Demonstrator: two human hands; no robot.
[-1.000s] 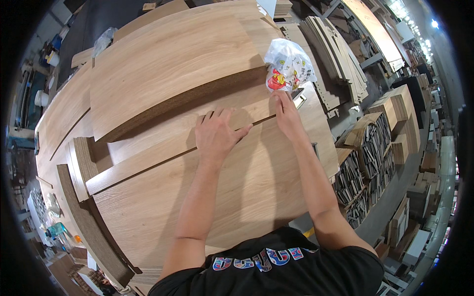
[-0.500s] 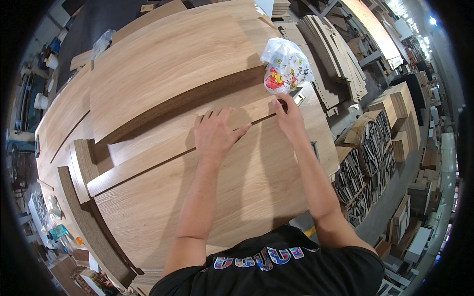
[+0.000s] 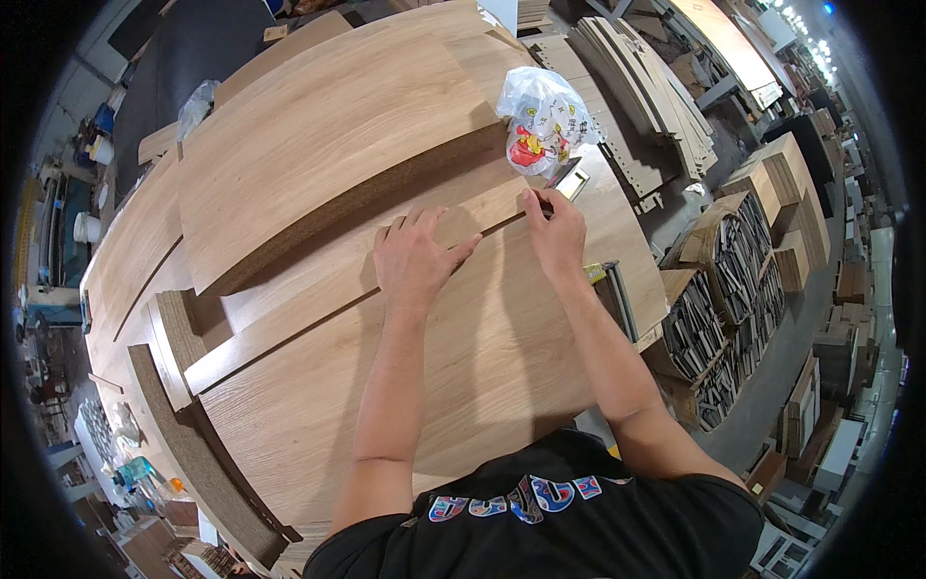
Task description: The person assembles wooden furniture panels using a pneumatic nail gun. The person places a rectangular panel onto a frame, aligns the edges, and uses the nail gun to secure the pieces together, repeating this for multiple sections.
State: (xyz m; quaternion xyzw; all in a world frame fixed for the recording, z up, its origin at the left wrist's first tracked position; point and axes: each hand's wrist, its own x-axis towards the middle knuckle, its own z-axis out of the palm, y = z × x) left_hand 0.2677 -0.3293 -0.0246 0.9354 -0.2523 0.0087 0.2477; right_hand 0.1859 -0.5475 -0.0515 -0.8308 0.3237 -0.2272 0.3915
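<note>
Left hand (image 3: 417, 259): spread open, palm flat on the narrow oak-veneer panel (image 3: 318, 299) lying mid-counter. Right hand (image 3: 554, 232): fingers curled, tips pressing the panel's far right edge; whether it pinches anything cannot be told. Printed plastic bag (image 3: 543, 121): just beyond, far right.

— How is the scene lit?

— Bright, even light is cast from overhead; a row of ceiling lamps (image 3: 796, 17) is seen glaring at the upper right. Soft shadows are thrown under the forearms onto the pale wood panel (image 3: 463, 367).

— And the picture quality?

— Straight edges are bent by strong fisheye distortion, a black rim is left around the frame, and the centre is rendered sharp.
</note>
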